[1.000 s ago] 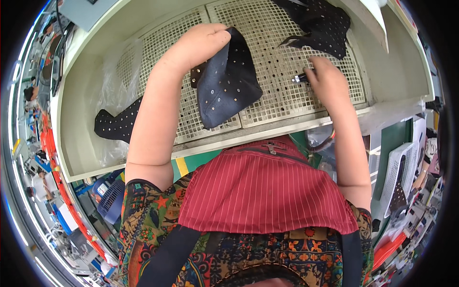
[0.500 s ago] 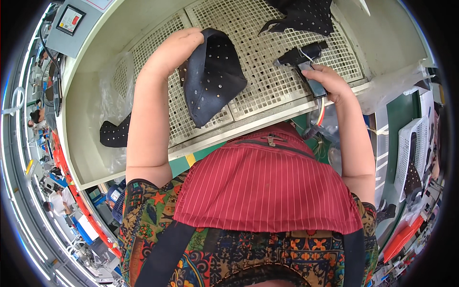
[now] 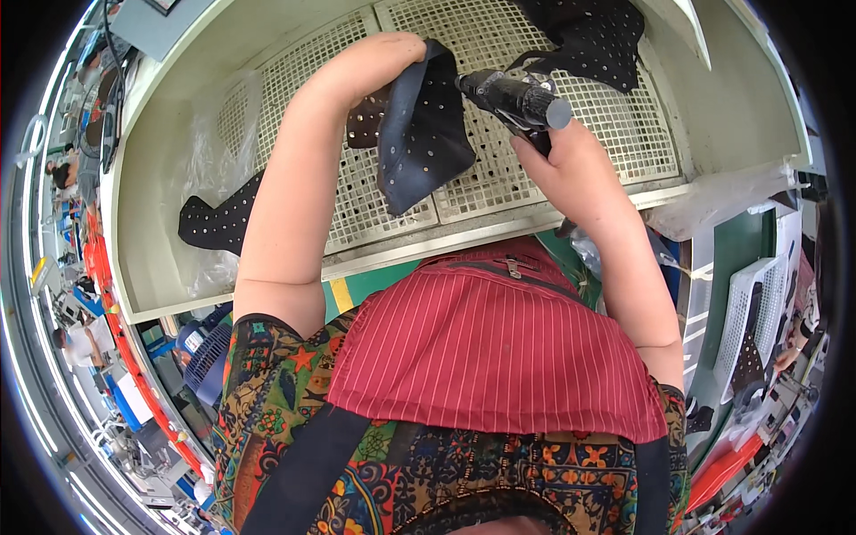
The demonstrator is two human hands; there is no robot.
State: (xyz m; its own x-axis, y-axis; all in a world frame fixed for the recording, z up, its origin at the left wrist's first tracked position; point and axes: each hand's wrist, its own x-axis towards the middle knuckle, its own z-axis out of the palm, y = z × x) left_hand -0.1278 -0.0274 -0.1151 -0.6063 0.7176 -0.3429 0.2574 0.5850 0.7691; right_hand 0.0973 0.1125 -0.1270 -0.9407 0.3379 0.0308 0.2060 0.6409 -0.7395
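Observation:
My left hand (image 3: 397, 55) grips the upper edge of a black fabric piece (image 3: 437, 143) dotted with small metallic studs or holes. The piece is folded and hangs above the perforated floor of a pale tray. My right hand (image 3: 571, 160) is closed round the handle of a black pistol-shaped tool (image 3: 513, 96). Its nozzle end points left and comes close to the upper right edge of the held fabric; whether they touch I cannot tell. My fingertips on both sides are mostly hidden. Another dotted black piece (image 3: 593, 45) lies farther back on the right.
The pale tray (image 3: 294, 281) has raised walls and a grid floor (image 3: 624, 134). One more dotted piece (image 3: 214, 223) and clear plastic sheeting (image 3: 218, 143) lie at its left. Plastic hangs over the right front corner (image 3: 713, 196). A white basket (image 3: 744, 330) stands at right.
My right hand has brought the tool left and up and turned it, so its nozzle is now near the held fabric. My left hand and the fabric have shifted slightly right and up.

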